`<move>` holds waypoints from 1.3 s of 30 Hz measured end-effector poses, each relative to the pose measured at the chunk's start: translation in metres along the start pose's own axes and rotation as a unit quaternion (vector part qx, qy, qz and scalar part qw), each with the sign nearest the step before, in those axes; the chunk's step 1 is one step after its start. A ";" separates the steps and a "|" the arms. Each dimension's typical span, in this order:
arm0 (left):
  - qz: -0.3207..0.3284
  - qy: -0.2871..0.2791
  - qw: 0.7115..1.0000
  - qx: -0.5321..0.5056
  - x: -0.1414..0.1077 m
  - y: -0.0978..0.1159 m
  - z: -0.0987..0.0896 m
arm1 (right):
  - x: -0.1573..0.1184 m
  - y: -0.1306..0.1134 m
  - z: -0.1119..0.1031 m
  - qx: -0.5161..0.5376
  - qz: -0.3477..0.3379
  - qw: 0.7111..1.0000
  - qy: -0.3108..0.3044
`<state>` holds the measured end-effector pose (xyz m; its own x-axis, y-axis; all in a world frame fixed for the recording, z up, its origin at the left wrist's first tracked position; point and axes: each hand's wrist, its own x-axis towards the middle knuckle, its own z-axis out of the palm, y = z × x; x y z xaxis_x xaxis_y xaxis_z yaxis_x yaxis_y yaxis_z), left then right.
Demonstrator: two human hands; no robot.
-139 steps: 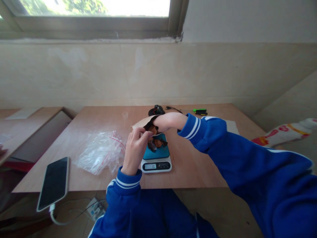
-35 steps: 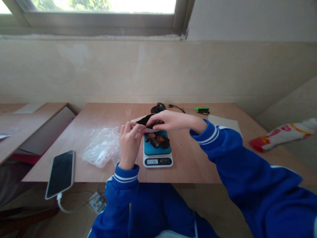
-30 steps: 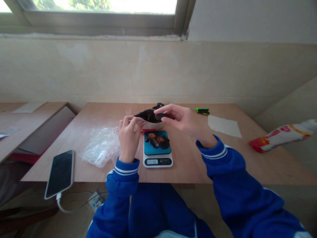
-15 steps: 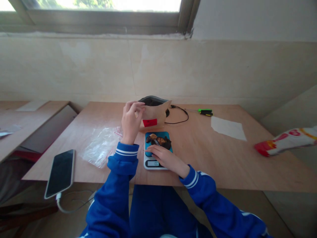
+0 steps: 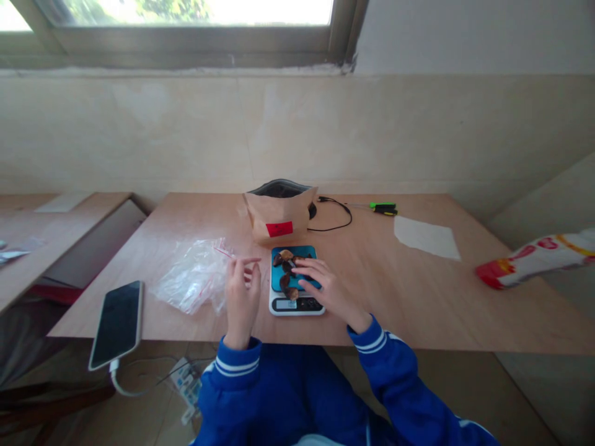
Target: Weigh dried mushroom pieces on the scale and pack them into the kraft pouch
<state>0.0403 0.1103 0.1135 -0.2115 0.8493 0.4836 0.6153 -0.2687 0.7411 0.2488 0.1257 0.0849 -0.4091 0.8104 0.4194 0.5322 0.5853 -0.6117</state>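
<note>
A white kitchen scale (image 5: 275, 308) with a blue top stands near the table's front edge, its small display lit. Several curled, dark brown dried pieces (image 5: 285, 279) with paler patches lie on it; they resemble dried mushrooms. My right hand (image 5: 328, 288) reaches over the scale's right side, fingers stretched out and apart at the pieces. It hides some of them, and whether the fingertips touch them is unclear. Left of the scale, my left hand (image 5: 242, 303) is raised with its index finger extended, nothing visible in it. Behind the scale a brown paper pouch (image 5: 255, 217) with a red label stands with its top open.
Clear plastic zip bags (image 5: 190, 279) lie to the left. A phone (image 5: 116, 322) on a white cable overhangs the front edge. At the back right are a black cable (image 5: 341, 224), screwdrivers (image 5: 383, 209) and white paper (image 5: 425, 237). A red-and-white packet (image 5: 525, 260) lies far right.
My left hand has come back from the pouch's opening to beside the scale. My right hand has shifted right and slightly up, uncovering pieces at the scale's front.
</note>
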 end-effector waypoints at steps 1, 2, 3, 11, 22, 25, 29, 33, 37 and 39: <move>-0.002 -0.047 0.999 0.000 -0.015 -0.005 0.003 | -0.001 0.003 -0.004 0.002 0.023 1.000 0.021; 0.007 -0.088 0.996 -0.002 -0.028 -0.008 0.006 | -0.003 0.008 -0.008 0.000 0.045 0.998 0.040; 0.016 -0.121 0.993 -0.003 -0.040 -0.011 0.009 | -0.004 0.012 -0.011 -0.006 0.064 0.996 0.054; 0.076 -0.179 0.978 0.080 -0.053 -0.013 0.019 | -0.004 0.033 -0.014 -0.098 0.149 0.984 0.020; 0.055 -0.155 0.986 0.013 -0.038 -0.020 0.029 | -0.031 0.031 -0.004 -0.049 0.207 0.970 0.116; 0.039 -0.146 0.989 -0.010 -0.043 -0.022 0.030 | -0.050 0.025 -0.004 -0.031 0.228 0.961 0.152; 0.020 -0.124 0.992 -0.024 -0.052 -0.022 0.030 | -0.062 0.023 -0.005 0.003 0.230 0.963 0.142; 0.011 -0.088 0.995 -0.047 -0.056 -0.016 0.024 | -0.064 0.020 -0.013 0.032 0.235 0.964 0.125; -0.015 -0.048 0.998 -0.043 -0.054 -0.012 0.013 | -0.070 0.017 -0.025 0.035 0.244 0.962 0.115; -0.039 -0.018 0.999 -0.025 -0.053 -0.013 0.009 | -0.076 0.019 -0.030 0.034 0.255 0.959 0.115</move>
<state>0.0499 0.0727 0.0737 -0.2300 0.8841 0.4068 0.5596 -0.2219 0.7985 0.3118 0.0762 0.0618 0.0715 0.9800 0.1859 0.5673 0.1133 -0.8157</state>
